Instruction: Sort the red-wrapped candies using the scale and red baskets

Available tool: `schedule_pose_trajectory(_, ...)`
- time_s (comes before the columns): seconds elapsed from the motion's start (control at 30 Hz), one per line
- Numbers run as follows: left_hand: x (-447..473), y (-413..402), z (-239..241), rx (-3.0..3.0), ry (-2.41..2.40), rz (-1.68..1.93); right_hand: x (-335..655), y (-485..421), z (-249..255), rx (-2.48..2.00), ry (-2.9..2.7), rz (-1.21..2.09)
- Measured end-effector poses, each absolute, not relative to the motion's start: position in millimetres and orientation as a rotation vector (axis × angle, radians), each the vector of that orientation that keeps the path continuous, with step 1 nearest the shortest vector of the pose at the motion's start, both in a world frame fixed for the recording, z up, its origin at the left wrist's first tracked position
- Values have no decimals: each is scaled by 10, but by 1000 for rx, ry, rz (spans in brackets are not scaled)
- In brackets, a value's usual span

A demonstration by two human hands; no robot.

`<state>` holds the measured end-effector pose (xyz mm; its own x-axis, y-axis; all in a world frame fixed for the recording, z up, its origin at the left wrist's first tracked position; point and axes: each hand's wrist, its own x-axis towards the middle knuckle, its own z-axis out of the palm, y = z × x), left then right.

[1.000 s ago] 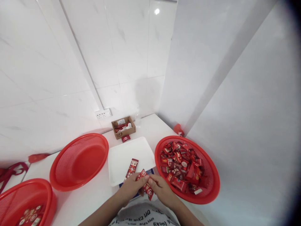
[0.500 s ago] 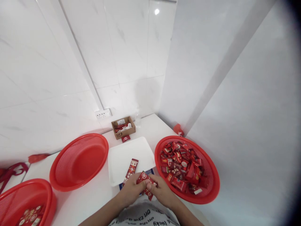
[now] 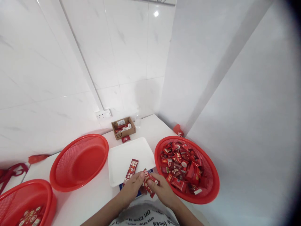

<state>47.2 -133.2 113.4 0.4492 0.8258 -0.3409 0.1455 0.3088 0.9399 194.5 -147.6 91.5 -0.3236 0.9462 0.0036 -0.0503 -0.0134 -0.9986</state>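
Both my hands meet at the near table edge, just below a white tray (image 3: 122, 157). My left hand (image 3: 131, 188) and my right hand (image 3: 162, 191) pinch the same small bundle of red packets (image 3: 148, 182) between their fingertips. A long red sachet (image 3: 132, 167) lies on the tray right beside my left fingers. Under the tray's near edge a blue-and-white card (image 3: 149, 171) peeks out. To the right of my right hand a red mesh basket (image 3: 211, 191) holds several red wrapped sweets (image 3: 182, 166).
An empty red basket (image 3: 78, 161) sits left of the tray. Another red basket (image 3: 14, 194) with a few packets is at the far left. A small cardboard box (image 3: 123, 127) and a loose red packet (image 3: 125, 138) stand near the back wall. White walls close the corner.
My fingers have turned and worked the red packets between both hands; the bundle has shifted slightly up and to the right. Nothing else has moved.
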Motion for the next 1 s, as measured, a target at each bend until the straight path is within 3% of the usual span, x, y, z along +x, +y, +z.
schedule_pose_trajectory(0.23, 473, -1327, 1187, 1349, 881, 606, 1950, -1462, 869, -1050, -1383, 1415)
schedule_pose_trajectory(0.47, 499, -1334, 1175, 1358, 928, 566, 1903, -1478, 959, -869, -1317, 1589)
schedule_pose_trajectory(1.0, 506, -1328, 1184, 1351, 811, 706, 1929, -1496, 831, -1003, -1364, 1480)
